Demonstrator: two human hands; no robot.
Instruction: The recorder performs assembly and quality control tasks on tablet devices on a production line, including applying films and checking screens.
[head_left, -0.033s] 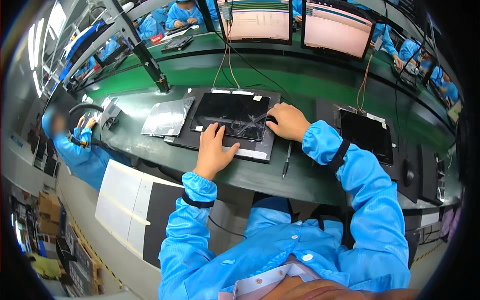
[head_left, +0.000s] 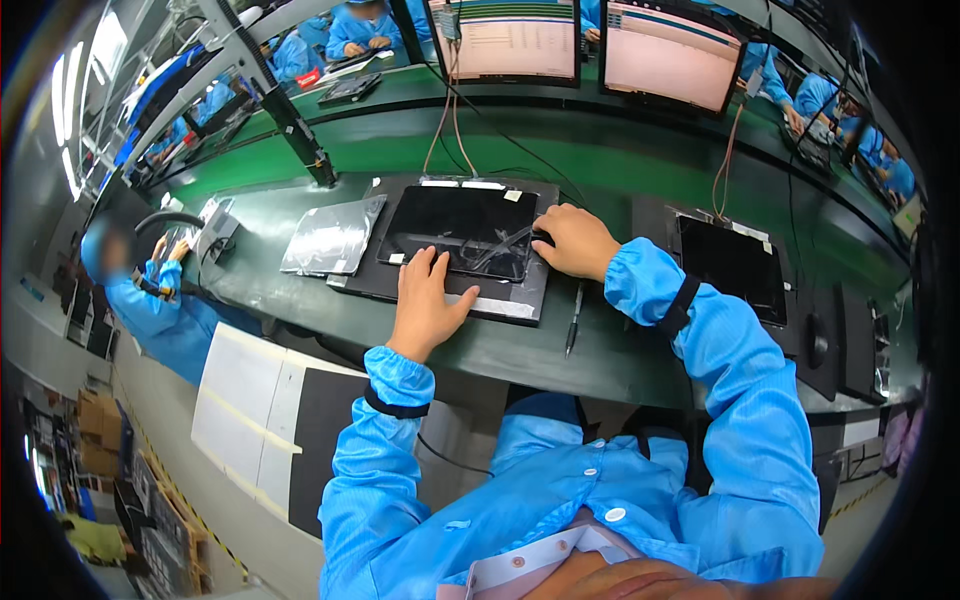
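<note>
A black tablet [head_left: 455, 225] lies screen up on a dark board [head_left: 365, 278] on the green bench, with small white labels on it and reflections across its glass. My left hand [head_left: 428, 305] rests at its near edge, fingers spread, the fingertips on the lower screen border. At the tablet's right edge my right hand [head_left: 575, 243] has its fingers bent together, thumb and forefinger closed round something dark and small that I cannot make out. Left of the tablet is a flat item in clear wrapping [head_left: 333, 235]. A pen [head_left: 574, 320] lies below my right hand.
A second tablet [head_left: 730, 268] lies on another dark board at right, beside a black mouse [head_left: 817, 340]. Thin cables [head_left: 457, 130] hang from the left monitor [head_left: 508, 40]; a right monitor [head_left: 668, 60] stands beside it. A co-worker [head_left: 150, 300] sits at far left.
</note>
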